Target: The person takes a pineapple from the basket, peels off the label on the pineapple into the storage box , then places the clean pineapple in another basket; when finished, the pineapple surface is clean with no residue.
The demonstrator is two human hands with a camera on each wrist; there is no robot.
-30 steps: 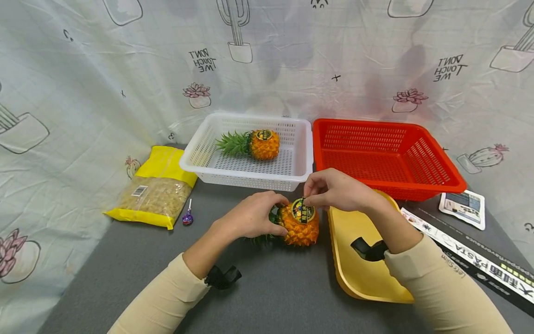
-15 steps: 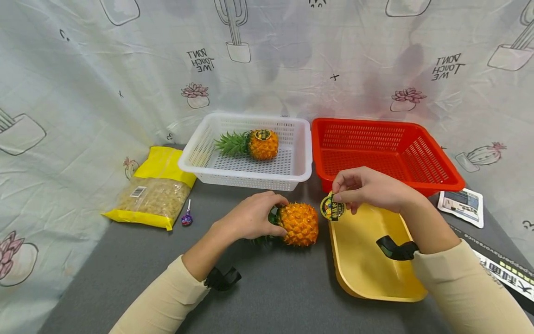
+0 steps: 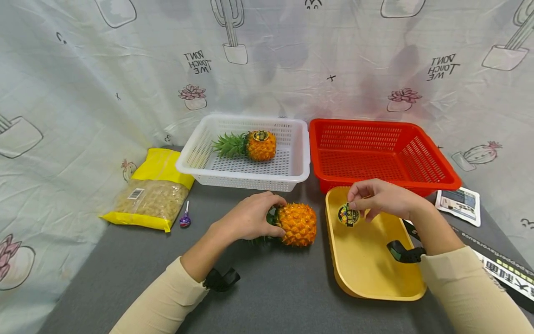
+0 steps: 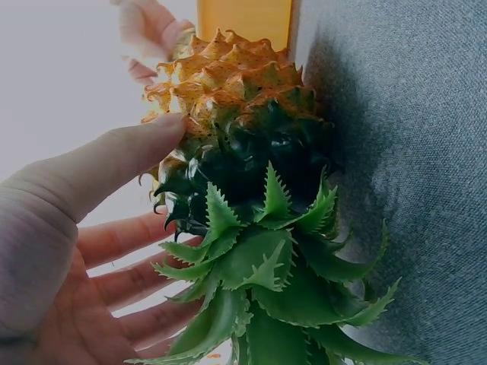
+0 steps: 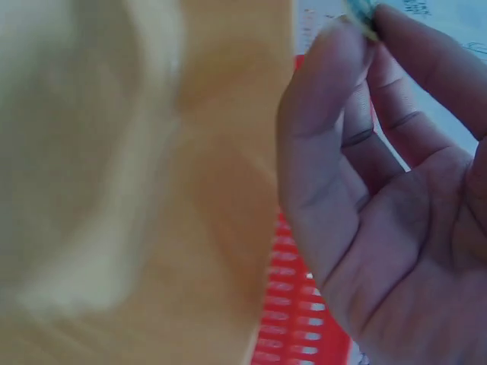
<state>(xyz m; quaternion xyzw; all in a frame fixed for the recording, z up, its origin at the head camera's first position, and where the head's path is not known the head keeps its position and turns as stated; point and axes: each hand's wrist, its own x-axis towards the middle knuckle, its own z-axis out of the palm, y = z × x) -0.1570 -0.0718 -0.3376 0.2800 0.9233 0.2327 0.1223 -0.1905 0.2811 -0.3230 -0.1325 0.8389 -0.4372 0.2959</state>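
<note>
On the grey table lies a pineapple (image 3: pixel 298 225), orange with a green leafy crown (image 4: pixel 266 281). My left hand (image 3: pixel 252 218) grips it near the crown end, thumb on one side and fingers around the other. Between thumb and index finger, my right hand (image 3: pixel 379 200) pinches a round black-and-gold sticker (image 3: pixel 348 215) above the yellow tray (image 3: pixel 375 260). In the right wrist view only the edge of the sticker (image 5: pixel 364 14) shows at the fingertips. The gripped pineapple bears no sticker on its visible side.
A white basket (image 3: pixel 246 179) at the back holds another pineapple (image 3: pixel 261 147) with a sticker. Beside it stands a red basket (image 3: pixel 359 160). At left lie a yellow pasta bag (image 3: pixel 150 190) and a lollipop (image 3: pixel 185 219); at right, a white packet (image 3: pixel 459 206) and a long black box (image 3: pixel 506 271).
The sticker has come off the pineapple, and my right hand has carried it right, over the yellow tray. My left hand has kept its grip on the pineapple.
</note>
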